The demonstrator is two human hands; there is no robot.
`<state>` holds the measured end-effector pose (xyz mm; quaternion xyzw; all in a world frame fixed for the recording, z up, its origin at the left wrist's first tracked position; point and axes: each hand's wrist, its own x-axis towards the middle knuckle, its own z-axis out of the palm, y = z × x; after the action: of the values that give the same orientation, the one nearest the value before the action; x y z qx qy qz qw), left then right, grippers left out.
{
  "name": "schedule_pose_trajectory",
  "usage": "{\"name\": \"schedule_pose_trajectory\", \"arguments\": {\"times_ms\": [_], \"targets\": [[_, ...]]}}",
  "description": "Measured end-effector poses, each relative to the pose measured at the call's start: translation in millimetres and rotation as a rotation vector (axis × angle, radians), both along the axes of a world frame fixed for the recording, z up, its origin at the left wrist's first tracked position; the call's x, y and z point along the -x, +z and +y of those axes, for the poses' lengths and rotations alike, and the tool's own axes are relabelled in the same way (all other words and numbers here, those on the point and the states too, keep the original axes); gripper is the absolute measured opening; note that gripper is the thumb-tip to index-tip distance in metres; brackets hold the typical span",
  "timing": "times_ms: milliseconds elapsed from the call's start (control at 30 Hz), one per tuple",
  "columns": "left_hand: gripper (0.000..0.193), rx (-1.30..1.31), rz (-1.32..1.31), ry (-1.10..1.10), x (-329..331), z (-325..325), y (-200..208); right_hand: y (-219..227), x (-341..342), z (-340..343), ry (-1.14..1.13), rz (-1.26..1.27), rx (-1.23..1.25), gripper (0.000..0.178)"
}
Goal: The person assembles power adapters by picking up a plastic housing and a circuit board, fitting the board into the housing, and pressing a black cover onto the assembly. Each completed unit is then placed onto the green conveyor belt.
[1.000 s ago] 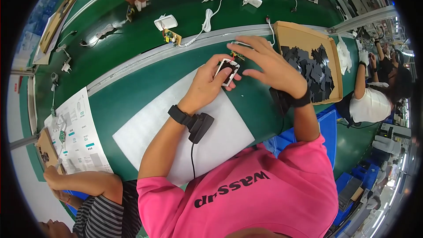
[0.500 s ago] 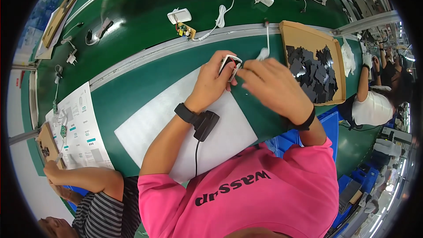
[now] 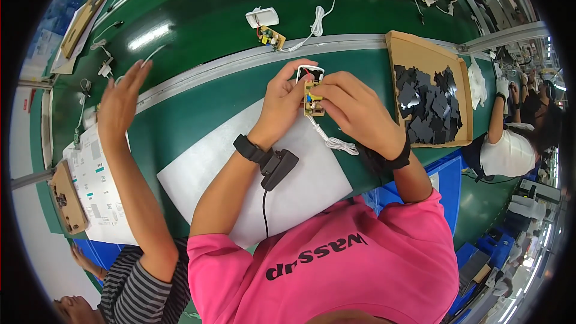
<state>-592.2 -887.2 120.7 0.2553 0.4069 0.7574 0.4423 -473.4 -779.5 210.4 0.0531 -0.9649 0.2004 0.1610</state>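
My left hand (image 3: 285,101) grips a small white adapter shell (image 3: 309,74) above the white sheet (image 3: 270,174) on the green bench. My right hand (image 3: 354,108) pinches a small yellow circuit board (image 3: 312,98) against the shell. A white cord (image 3: 333,139) trails from the board down onto the sheet. A black wrist strap (image 3: 271,159) with a dangling lead sits on my left wrist, and a black band is on my right wrist.
A cardboard tray (image 3: 420,54) of several black pads lies to the right. On the green conveyor (image 3: 198,18) lie another shell with board (image 3: 264,24) and white adapters with cords. A neighbour's raised hand (image 3: 120,102) reaches in at left, beside printed sheets (image 3: 96,186).
My hands have drawn closer, with the board now held at the shell and its cord hanging free. The neighbour's arm on the left has risen toward the conveyor, and items on the belt have shifted.
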Motion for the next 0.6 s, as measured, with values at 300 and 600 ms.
{"name": "schedule_pose_trajectory", "arguments": {"times_ms": [300, 600], "targets": [[0.040, -0.067, -0.096, 0.010, 4.8, -11.1, 4.7, -10.1, 19.0, -3.8, 0.014, 0.232, -0.174, 0.031], [0.047, -0.087, -0.120, 0.058, 7.5, -17.2, 3.2, -21.5, 29.1, -13.9, 0.047, 0.290, -0.248, 0.038]]}}
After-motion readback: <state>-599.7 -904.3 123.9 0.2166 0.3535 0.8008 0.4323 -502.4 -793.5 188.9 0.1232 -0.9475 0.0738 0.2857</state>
